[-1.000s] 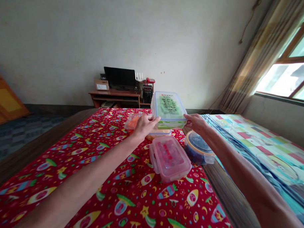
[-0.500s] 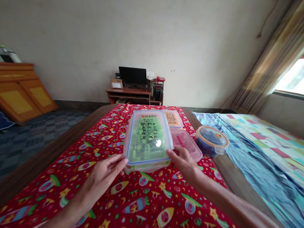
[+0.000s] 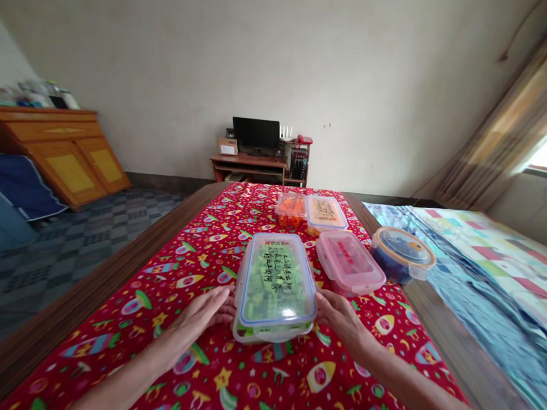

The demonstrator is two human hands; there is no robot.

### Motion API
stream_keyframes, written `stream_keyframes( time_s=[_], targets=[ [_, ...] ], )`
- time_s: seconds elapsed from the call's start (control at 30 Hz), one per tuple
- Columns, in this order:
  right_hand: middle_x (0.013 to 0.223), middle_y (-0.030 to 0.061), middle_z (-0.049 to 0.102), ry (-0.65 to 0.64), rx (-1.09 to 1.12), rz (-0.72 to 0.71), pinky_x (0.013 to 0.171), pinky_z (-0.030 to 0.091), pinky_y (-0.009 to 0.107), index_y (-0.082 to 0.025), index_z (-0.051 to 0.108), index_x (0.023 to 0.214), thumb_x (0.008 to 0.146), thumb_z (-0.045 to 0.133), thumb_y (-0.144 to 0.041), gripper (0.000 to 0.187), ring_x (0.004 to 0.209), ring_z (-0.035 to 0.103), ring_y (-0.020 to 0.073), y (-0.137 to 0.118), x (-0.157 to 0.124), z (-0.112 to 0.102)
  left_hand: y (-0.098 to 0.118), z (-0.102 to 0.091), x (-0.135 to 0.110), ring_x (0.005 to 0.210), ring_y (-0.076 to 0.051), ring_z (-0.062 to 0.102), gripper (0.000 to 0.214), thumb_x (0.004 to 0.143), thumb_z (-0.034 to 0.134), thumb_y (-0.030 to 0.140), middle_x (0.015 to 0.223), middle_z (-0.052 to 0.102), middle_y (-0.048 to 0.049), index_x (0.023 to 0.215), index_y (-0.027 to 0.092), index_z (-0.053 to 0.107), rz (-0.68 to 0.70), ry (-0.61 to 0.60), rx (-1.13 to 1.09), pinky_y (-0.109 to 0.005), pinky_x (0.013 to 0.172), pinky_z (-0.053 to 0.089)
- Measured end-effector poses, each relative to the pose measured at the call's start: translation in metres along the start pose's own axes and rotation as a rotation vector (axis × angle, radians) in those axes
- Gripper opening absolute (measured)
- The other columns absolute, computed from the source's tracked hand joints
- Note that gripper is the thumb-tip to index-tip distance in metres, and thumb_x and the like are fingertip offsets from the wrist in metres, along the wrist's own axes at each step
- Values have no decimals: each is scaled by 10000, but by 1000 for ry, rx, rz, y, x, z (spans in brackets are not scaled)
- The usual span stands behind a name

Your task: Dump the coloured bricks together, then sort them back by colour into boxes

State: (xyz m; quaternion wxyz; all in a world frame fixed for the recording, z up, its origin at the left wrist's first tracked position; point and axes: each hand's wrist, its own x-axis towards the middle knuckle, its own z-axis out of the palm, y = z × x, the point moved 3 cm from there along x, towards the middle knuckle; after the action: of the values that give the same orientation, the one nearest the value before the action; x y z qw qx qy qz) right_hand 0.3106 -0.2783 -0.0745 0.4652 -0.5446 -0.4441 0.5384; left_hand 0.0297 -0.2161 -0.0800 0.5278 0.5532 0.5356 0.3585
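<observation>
A clear plastic storage box (image 3: 276, 288) with a blue-edged lid and black handwriting lies flat in front of me, filled with light green toy bricks. Beside its left edge is my left hand (image 3: 205, 312), fingers stretched out and close to the side wall. My right hand (image 3: 342, 319) rests against the box's right edge, its fingers extended along the side and partly hidden. The lid sits on the box; whether its side clips are fastened I cannot tell. To the right stands a pink-lidded box (image 3: 349, 262), with red marks on its lid.
Behind are an open-looking box of orange pieces (image 3: 291, 210) and a lidded box with writing (image 3: 326, 214). A round container (image 3: 403, 254) with blue contents stands near the right table edge. The red patterned cloth (image 3: 177, 280) covers the table; a bed (image 3: 494, 251) adjoins it.
The blue-edged lid has come down onto the green-brick box, uncovering the orange pieces behind. My hands have shifted from the lid's near corners to the box's sides. The view has turned slightly left.
</observation>
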Motion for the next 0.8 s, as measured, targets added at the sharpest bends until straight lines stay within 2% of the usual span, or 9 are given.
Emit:
stream_keyframes(
  time_s=[0.07,0.13,0.2,0.27,0.43,0.63,0.8],
  targets=[
    [899,62,657,60,27,3,715,494,316,-194,660,989,659,645,-701,605,819,602,212,-3,6,-4,2,1,17,888,-221,675,500,809,562,604,987,707,-84,1080,192,647,-19,-116,-96,-345,816,543],
    [1003,90,657,132,20,-28,741,507,329,-170,626,1122,663,637,-701,702,892,608,236,-4,16,-6,8,2,34,936,-221,656,520,806,587,582,1046,696,-92,1136,182,623,4,-146,-118,-337,832,524],
    [982,99,664,137,-43,-110,733,504,325,-133,611,1180,701,607,-686,731,884,601,240,-4,26,-4,15,5,48,977,-239,642,545,774,636,566,1057,696,-96,1155,177,621,35,-130,-103,-325,818,511],
    [847,75,665,106,-125,-198,694,492,308,-110,623,1182,743,578,-660,705,807,588,224,-2,33,-2,19,7,57,993,-256,637,575,735,684,545,1017,707,-88,1169,174,620,62,-113,-90,-316,797,504],
    [683,23,589,92,-229,-276,615,457,273,-87,626,1203,800,532,-625,679,674,525,175,4,31,-3,16,6,50,917,-271,659,677,702,724,487,914,723,-83,1261,139,568,61,-85,-62,-313,716,501],
    [673,4,533,106,-290,-286,617,446,269,-33,556,1300,818,534,-592,739,640,467,142,5,27,-4,4,5,41,1139,-297,587,739,653,769,462,1161,677,-118,1282,143,549,11,-44,-180,-332,891,482],
    [657,-7,487,154,-308,-293,575,403,254,3,524,1324,815,538,-584,777,614,419,126,7,26,-4,3,7,40,1203,-307,546,790,593,817,440,1233,635,-123,1279,155,546,-43,-22,-287,-315,887,493]
  ],
)
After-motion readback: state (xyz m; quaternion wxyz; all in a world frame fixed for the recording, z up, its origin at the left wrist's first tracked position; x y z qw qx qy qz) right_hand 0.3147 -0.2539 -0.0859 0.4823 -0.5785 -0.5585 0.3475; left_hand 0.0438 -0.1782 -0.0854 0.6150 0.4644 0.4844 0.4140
